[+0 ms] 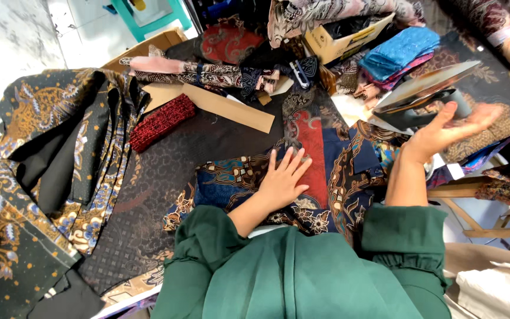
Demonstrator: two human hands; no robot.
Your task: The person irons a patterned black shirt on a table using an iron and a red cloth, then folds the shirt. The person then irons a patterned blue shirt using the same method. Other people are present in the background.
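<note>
Pressing step under way: left hand [283, 180] lies flat, fingers spread, on the patterned garment [326, 171] at frame centre. Right hand [447, 131], open and empty, reaches for the iron [423, 97] at upper right. Next move calls for gripping its handle.

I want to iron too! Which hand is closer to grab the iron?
The right hand. It is raised, fingers spread, right beside the iron. The left hand lies flat on the blue and red cloth, farther from it.
</note>
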